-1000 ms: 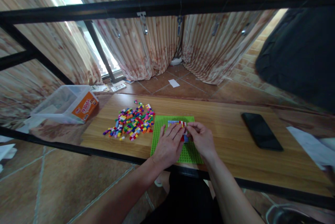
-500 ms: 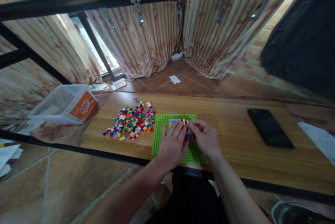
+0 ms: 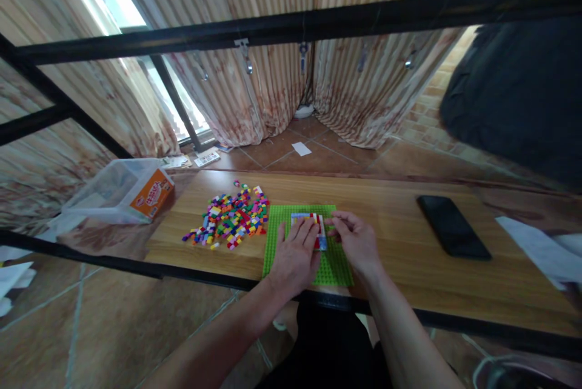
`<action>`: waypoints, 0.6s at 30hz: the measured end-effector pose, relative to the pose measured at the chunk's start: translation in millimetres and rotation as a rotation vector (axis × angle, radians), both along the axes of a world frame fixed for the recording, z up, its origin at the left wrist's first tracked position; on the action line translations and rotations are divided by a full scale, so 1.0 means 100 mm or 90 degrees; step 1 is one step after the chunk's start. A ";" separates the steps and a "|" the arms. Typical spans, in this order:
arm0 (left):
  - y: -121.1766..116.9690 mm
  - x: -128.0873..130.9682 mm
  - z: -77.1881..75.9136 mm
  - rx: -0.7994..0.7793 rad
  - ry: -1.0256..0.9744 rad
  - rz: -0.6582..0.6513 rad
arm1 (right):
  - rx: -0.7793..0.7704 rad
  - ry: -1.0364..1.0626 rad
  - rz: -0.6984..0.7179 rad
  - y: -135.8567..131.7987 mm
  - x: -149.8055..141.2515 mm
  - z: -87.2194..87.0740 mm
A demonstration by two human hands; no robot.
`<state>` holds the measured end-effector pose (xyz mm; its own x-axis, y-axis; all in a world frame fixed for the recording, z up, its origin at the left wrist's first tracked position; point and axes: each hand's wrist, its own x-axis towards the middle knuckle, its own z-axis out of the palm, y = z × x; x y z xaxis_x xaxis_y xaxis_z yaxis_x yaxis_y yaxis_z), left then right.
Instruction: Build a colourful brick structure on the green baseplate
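Observation:
A green studded baseplate (image 3: 274,225) lies near the front edge of the wooden table. On it sits a flat block of small toy bricks (image 3: 322,239), with white, red, blue and yellow showing. My left hand (image 3: 294,259) rests flat over the left and middle of these bricks, fingers extended, and hides part of them. Just right of the bricks, above the plate, is my right hand (image 3: 359,240), its thumb and fingertips pinched together. Whether something small is between them cannot be made out.
A loose heap of colourful toy bricks (image 3: 236,216) lies left of the plate. Farther left stands a clear plastic box (image 3: 104,213) with an orange label. A black phone (image 3: 453,227) and white paper (image 3: 530,246) lie to the right. A black bar (image 3: 273,31) crosses beyond the table.
My right hand has drawn slightly away from the bricks, so their right edge shows more. My left hand stays on them. The camera view has tilted up a little.

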<state>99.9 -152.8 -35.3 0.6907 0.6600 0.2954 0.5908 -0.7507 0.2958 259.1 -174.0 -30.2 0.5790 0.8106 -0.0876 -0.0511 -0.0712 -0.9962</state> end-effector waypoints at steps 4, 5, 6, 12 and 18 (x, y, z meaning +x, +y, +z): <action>0.01 -0.03 0.09 -0.038 0.026 0.044 | 0.012 0.016 -0.007 -0.04 0.09 0.03; 0.02 -0.02 0.11 -0.045 0.038 0.058 | 0.014 0.019 -0.008 -0.04 0.10 0.04; 0.03 0.00 0.12 -0.051 0.052 0.068 | 0.016 0.024 -0.008 -0.04 0.11 0.05; 0.11 0.11 0.09 -0.060 0.101 0.048 | 0.049 0.062 0.013 -0.04 0.10 0.11; 0.16 0.12 0.01 -0.052 0.075 0.010 | 0.049 0.077 0.004 -0.04 0.11 0.10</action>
